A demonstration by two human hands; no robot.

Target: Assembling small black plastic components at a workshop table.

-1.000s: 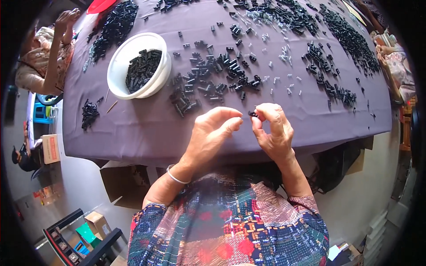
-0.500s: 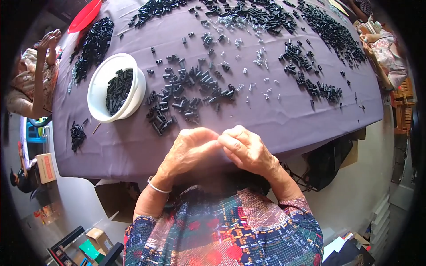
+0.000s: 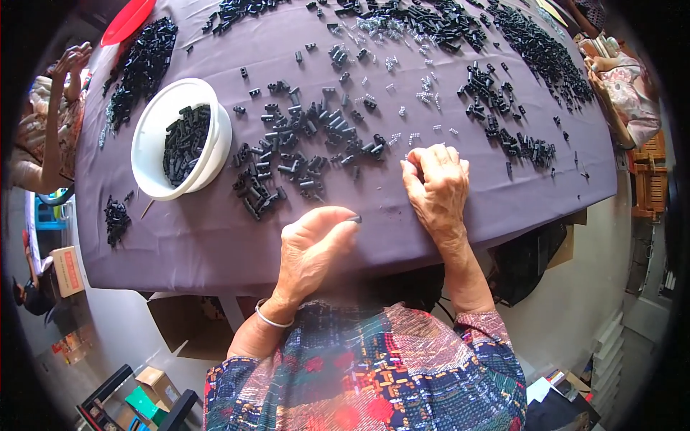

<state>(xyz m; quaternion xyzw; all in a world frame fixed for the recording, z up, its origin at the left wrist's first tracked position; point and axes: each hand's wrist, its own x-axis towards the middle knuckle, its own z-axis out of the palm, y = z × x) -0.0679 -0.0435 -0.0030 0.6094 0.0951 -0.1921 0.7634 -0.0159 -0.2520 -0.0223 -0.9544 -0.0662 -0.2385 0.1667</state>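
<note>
Over the table's near edge, my left hand pinches a small black cylindrical part between thumb and fingertips. My right hand is down at the tablecloth with its fingers curled and thumb pressed in. Whatever lies under those fingertips is too small or hidden to make out. Just beyond it are scattered small silvery spring-like pieces. A loose heap of black cylindrical parts spreads ahead of my left hand. To its left, a white plastic tub holds more black parts.
A purple-grey cloth covers the table. Larger piles of black parts lie along the far and right sides. A red dish is at the far left. People's arms show at left and right edges. Below stands an open cardboard box.
My hands, earlier together fingertip to fingertip, have parted. The right one has moved right and forward to the scattered silvery pieces; the left stays near, with the black part now visible.
</note>
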